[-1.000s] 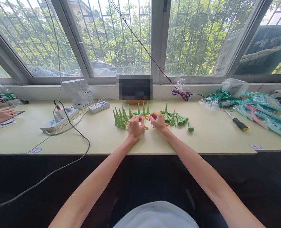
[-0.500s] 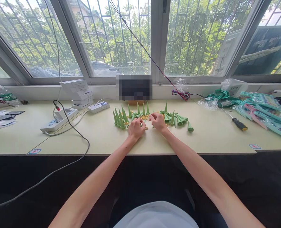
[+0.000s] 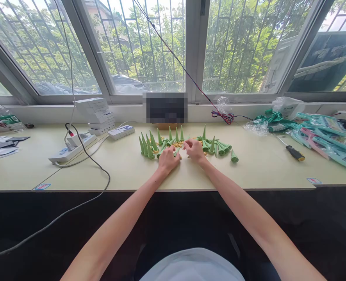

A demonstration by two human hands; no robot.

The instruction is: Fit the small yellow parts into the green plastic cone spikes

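Observation:
My left hand (image 3: 167, 158) is closed with a small green cone (image 3: 177, 151) at its thumb and fingertips. Just to the right, my right hand (image 3: 193, 150) has thumb and fingers pinched together; whatever they hold is too small to make out. Small yellow pieces (image 3: 178, 144) lie scattered between and behind the hands. Several green cones (image 3: 145, 147) stand upright left of my left hand, and others (image 3: 177, 135) rise behind the yellow pieces. Beyond my right hand, more cones (image 3: 224, 146) lie on their sides, with one upright (image 3: 212, 145) among them.
A power strip (image 3: 70, 150) with cables and stacked white boxes (image 3: 95, 113) occupy the left of the table (image 3: 126, 171). On the right lie a screwdriver (image 3: 295, 153) and teal plastic packages (image 3: 331, 136). A blurred dark rectangle (image 3: 166, 109) stands at the back.
The fingers of my left hand have shifted slightly, and more of the green cone beside them shows. My right hand stays almost in place, still pinched.

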